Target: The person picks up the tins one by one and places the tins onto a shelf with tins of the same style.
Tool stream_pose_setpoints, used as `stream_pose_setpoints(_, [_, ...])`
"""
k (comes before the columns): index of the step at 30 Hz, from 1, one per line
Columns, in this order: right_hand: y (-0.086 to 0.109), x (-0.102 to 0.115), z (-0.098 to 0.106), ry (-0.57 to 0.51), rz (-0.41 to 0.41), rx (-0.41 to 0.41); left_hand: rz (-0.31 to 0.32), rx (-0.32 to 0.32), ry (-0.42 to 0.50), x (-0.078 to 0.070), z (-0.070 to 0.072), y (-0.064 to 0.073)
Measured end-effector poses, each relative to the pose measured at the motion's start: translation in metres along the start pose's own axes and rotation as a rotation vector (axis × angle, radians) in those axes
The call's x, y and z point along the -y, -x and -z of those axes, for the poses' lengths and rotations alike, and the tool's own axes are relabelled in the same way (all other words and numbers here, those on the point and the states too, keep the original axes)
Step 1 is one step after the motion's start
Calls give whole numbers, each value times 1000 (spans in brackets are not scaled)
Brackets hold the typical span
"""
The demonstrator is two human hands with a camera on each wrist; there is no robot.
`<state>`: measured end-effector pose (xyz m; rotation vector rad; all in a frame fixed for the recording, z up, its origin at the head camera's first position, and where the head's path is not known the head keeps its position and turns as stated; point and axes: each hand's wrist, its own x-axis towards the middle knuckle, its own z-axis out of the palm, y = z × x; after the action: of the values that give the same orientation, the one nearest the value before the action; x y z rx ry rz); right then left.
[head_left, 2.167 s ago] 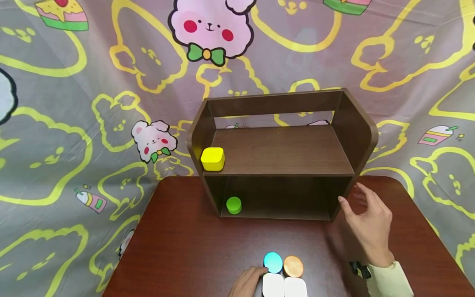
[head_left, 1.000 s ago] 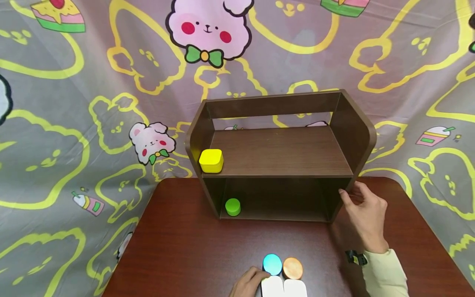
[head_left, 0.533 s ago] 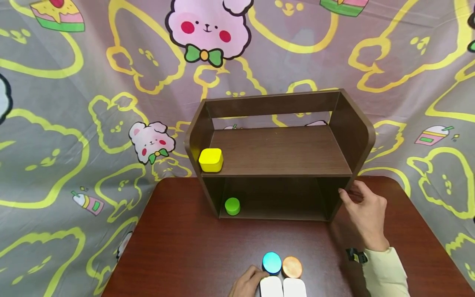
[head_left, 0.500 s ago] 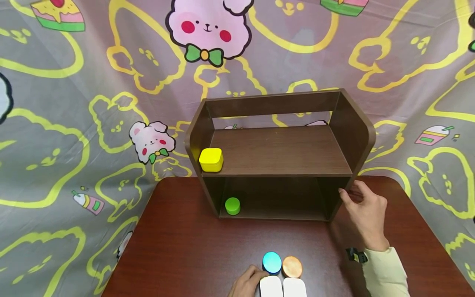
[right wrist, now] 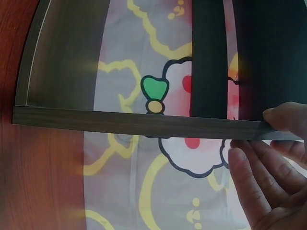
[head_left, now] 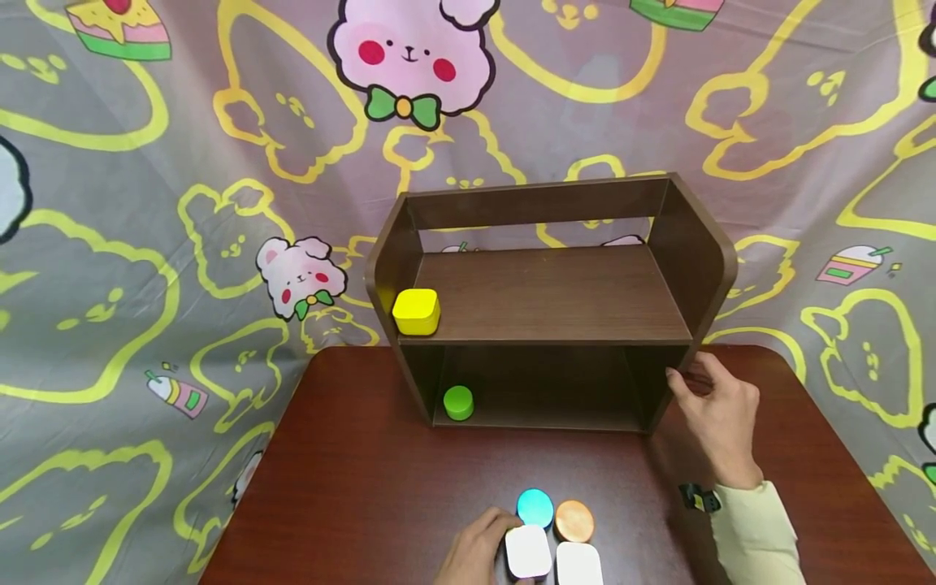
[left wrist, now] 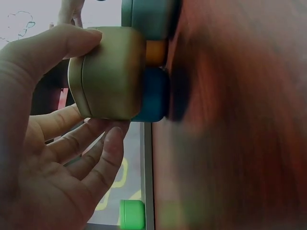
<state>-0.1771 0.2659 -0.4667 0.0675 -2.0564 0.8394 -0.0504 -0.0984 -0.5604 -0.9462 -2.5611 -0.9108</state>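
My left hand (head_left: 477, 549) pinches a small rounded-square box with a white top (head_left: 528, 552) between thumb and fingers, at the table's near edge. In the left wrist view the same box (left wrist: 112, 72) shows a lid seam and sits off the table. Right behind it stand a round blue-topped container (head_left: 535, 509) and a round orange-topped one (head_left: 574, 521); a second white-topped box (head_left: 578, 564) is to its right. My right hand (head_left: 720, 422) grips the right side panel of a dark brown two-tier shelf (head_left: 556, 292), thumb inside and fingers outside.
A yellow rounded-square box (head_left: 417, 312) stands at the left end of the upper shelf. Below it, a round green container (head_left: 458, 403) is in the lower compartment. The shelf stands on a reddish-brown table (head_left: 344, 487) before a patterned cloth (head_left: 219, 146).
The left hand has raised the left white-topped box a little and shifted it slightly, with its fingers around it. The right hand moved in against the shelf's side earlier and stays there.
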Motion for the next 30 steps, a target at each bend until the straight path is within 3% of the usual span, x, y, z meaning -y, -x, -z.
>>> stream_pose_setpoints(10, [0,2,0,34,15,3,-22,36,-27,-8,16,-7])
stream_pose_setpoints(22, [3,0,3,41,-18,29,48,124,43,-20,45,-31])
stream_pose_setpoints(30, [0,2,1,41,-12,22,-85,53,-21,-21,65,-55])
